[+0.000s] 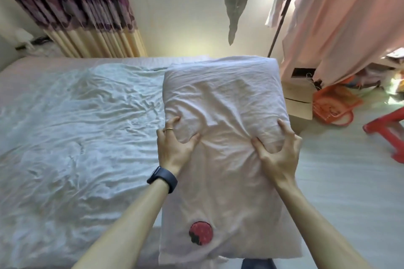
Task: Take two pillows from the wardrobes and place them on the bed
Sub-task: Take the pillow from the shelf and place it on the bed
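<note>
A pale pink pillow (225, 102) with a red strawberry patch near its lower end is held up in front of me, over the right edge of the bed (76, 126). My left hand (175, 144), with a ring and a dark wristband, grips the pillow's left side. My right hand (277, 148) bunches the fabric on its right side. The bed carries a wrinkled light blue-white sheet. No second pillow shows, and no wardrobe is visible.
A striped curtain (83, 17) hangs behind the bed at the left. To the right hang pink cloth (341, 24) and clothes on a rail. On the floor stand a cardboard box (299, 98), an orange basket (332, 105) and a red stool (391, 135).
</note>
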